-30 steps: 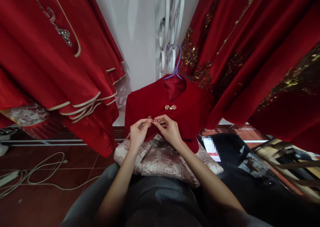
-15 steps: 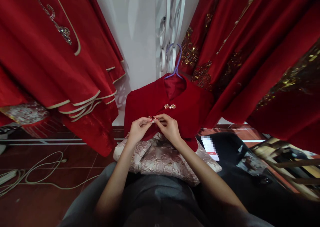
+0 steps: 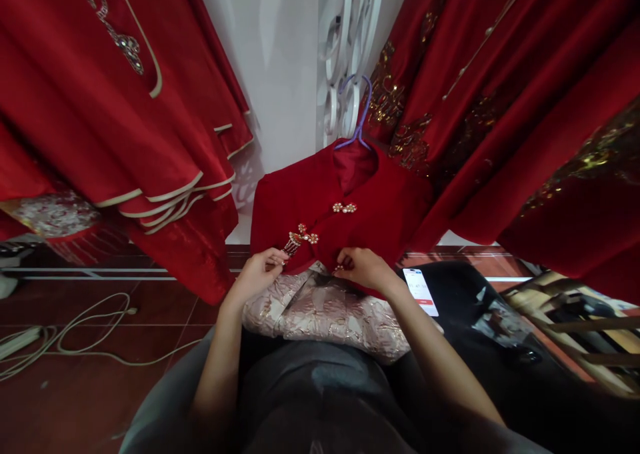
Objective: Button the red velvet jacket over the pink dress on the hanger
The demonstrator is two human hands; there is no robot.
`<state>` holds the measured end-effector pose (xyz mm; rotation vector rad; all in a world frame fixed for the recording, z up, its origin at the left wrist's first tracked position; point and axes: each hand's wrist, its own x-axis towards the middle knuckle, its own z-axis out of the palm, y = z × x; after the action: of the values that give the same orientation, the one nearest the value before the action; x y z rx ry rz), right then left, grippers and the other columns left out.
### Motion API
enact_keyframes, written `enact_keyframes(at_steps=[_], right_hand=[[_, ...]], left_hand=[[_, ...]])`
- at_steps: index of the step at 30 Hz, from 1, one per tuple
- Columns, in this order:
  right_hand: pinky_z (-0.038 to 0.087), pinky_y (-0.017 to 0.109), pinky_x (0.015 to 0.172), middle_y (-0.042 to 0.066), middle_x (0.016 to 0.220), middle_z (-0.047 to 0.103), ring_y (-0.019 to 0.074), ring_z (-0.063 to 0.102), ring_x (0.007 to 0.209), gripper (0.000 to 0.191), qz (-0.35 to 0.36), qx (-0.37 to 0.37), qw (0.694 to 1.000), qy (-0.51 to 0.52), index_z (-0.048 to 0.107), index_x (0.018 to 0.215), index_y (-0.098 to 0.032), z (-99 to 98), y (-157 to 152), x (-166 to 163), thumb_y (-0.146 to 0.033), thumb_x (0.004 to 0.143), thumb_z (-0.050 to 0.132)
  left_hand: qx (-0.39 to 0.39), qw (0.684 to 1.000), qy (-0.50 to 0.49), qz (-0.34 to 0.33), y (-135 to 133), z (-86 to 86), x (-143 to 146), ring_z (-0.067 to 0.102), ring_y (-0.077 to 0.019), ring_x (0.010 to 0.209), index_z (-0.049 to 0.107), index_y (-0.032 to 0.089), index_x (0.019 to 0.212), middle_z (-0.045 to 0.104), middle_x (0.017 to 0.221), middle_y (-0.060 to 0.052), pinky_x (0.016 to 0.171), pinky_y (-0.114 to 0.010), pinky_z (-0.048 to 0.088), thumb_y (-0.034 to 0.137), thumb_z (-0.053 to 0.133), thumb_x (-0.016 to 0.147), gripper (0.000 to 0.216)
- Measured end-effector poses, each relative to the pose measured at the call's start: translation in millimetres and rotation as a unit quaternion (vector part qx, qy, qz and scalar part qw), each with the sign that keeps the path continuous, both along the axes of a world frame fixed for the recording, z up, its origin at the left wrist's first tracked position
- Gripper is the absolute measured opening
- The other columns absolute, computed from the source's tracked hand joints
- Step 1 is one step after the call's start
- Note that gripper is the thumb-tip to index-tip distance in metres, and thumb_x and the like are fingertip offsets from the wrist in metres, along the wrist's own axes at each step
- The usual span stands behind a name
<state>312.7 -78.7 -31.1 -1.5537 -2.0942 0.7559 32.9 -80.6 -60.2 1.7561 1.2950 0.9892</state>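
A short red velvet jacket (image 3: 380, 207) hangs on a purple hanger (image 3: 356, 127) in front of me. Two pearl clasps show on its front: an upper one (image 3: 344, 208) and a lower one with a tassel (image 3: 303, 236). My left hand (image 3: 255, 275) pinches the jacket's lower left hem just below the tassel. My right hand (image 3: 364, 267) is closed on the hem at the front opening, with a small pearl piece at its fingertips. A pale pink brocade garment (image 3: 325, 311) lies under both hands on my lap.
Red embroidered robes hang at the left (image 3: 110, 107) and right (image 3: 510, 107). A white ornamental rack (image 3: 345, 54) stands behind the jacket. A phone (image 3: 421, 293) lies on dark cloth at the right. White cables (image 3: 75, 334) and a power strip lie on the red tile floor at left.
Both hands have dropped from the lower pearl clasp to the jacket's hem and moved apart. The clasp and its tassel now show uncovered.
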Motion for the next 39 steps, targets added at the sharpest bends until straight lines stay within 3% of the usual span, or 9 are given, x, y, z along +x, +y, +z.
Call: enact_keyframes(at_steps=[4, 9, 12, 18, 22, 29, 35, 39], right_hand=[[0.046, 0.023, 0.057, 0.001, 0.069, 0.07, 0.0149, 0.066, 0.065, 0.015, 0.015, -0.034, 0.999, 0.025, 0.067, 0.075, -0.02, -4.0, 6, -2, -0.018, 0.065, 0.077], [0.052, 0.026, 0.064, 0.002, 0.072, 0.071, 0.0149, 0.067, 0.068, 0.022, 0.1, -0.106, 0.971, 0.192, 0.066, 0.079, -0.017, 22.2, -6, -10, -0.031, 0.066, 0.079], [0.054, 0.028, 0.068, 0.003, 0.075, 0.072, 0.0149, 0.068, 0.071, 0.025, 0.105, -0.081, 0.957, 0.257, 0.068, 0.08, -0.017, 27.9, -15, -27, -0.037, 0.068, 0.077], [0.056, 0.027, 0.071, 0.003, 0.078, 0.074, 0.0152, 0.07, 0.073, 0.014, 0.039, -0.02, 0.967, 0.25, 0.07, 0.082, -0.017, -1.5, -10, -55, -0.025, 0.072, 0.075], [0.056, 0.028, 0.073, 0.003, 0.08, 0.074, 0.0153, 0.071, 0.075, 0.01, 0.023, 0.02, 0.972, 0.231, 0.07, 0.086, -0.019, -15.2, -7, -58, -0.023, 0.077, 0.07], [0.055, 0.027, 0.074, 0.003, 0.084, 0.073, 0.0153, 0.069, 0.076, 0.009, 0.02, 0.068, 0.975, 0.209, 0.067, 0.09, -0.019, -23.3, -10, -62, -0.021, 0.081, 0.064], [0.054, 0.026, 0.07, 0.002, 0.083, 0.073, 0.0151, 0.069, 0.073, 0.008, -0.007, 0.069, 0.976, 0.206, 0.067, 0.088, -0.02, -25.1, -11, -64, -0.023, 0.081, 0.064], [0.053, 0.025, 0.068, 0.003, 0.083, 0.072, 0.0145, 0.067, 0.073, 0.01, -0.026, 0.095, 0.978, 0.186, 0.066, 0.09, -0.019, -31.0, -12, -67, -0.024, 0.083, 0.061]], left_hand=[[-0.007, 1.0, 0.005, -0.001, -4, 6.9, 7, 0.065, -0.0155, 0.073, 0.066, 0.017, 0.081, 0.069, 0.078, -0.004, 0.071, -0.028, 0.053, 0.021, 0.062, 0.07, 0.012], [-0.056, 0.998, 0.002, -0.017, -4, 5.3, 14, 0.065, -0.0155, 0.071, 0.067, 0.017, 0.077, 0.07, 0.077, -0.004, 0.071, -0.029, 0.052, 0.021, 0.063, 0.067, 0.012], [-0.064, 0.998, -0.006, -0.022, -5, 3.8, 21, 0.065, -0.015, 0.07, 0.067, 0.017, 0.077, 0.069, 0.075, -0.002, 0.069, -0.027, 0.052, 0.016, 0.064, 0.061, 0.016], [-0.055, 0.998, -0.011, 0.006, -8, 5.9, 34, 0.063, -0.0138, 0.062, 0.063, 0.017, 0.071, 0.066, 0.065, 0.0, 0.061, -0.024, 0.051, 0.018, 0.068, 0.059, 0.012], [-0.054, 0.998, -0.032, 0.026, -6, 1.8, 35, 0.067, -0.0164, 0.064, 0.065, 0.017, 0.07, 0.07, 0.066, -0.002, 0.065, -0.027, 0.055, 0.025, 0.074, 0.06, 0.016], [-0.049, 0.997, -0.049, 0.024, -4, -4.4, 35, 0.07, -0.0183, 0.068, 0.068, 0.018, 0.071, 0.073, 0.073, -0.005, 0.069, -0.031, 0.058, 0.031, 0.076, 0.062, 0.017], [-0.071, 0.992, -0.091, 0.044, -5, -2.2, 38, 0.07, -0.0197, 0.069, 0.071, 0.016, 0.069, 0.074, 0.074, -0.006, 0.074, -0.033, 0.057, 0.025, 0.074, 0.058, 0.015], [-0.061, 0.996, -0.053, 0.048, -4, -2.9, 36, 0.07, -0.0209, 0.07, 0.074, 0.017, 0.071, 0.075, 0.075, -0.006, 0.072, -0.033, 0.056, 0.028, 0.072, 0.062, 0.014]])
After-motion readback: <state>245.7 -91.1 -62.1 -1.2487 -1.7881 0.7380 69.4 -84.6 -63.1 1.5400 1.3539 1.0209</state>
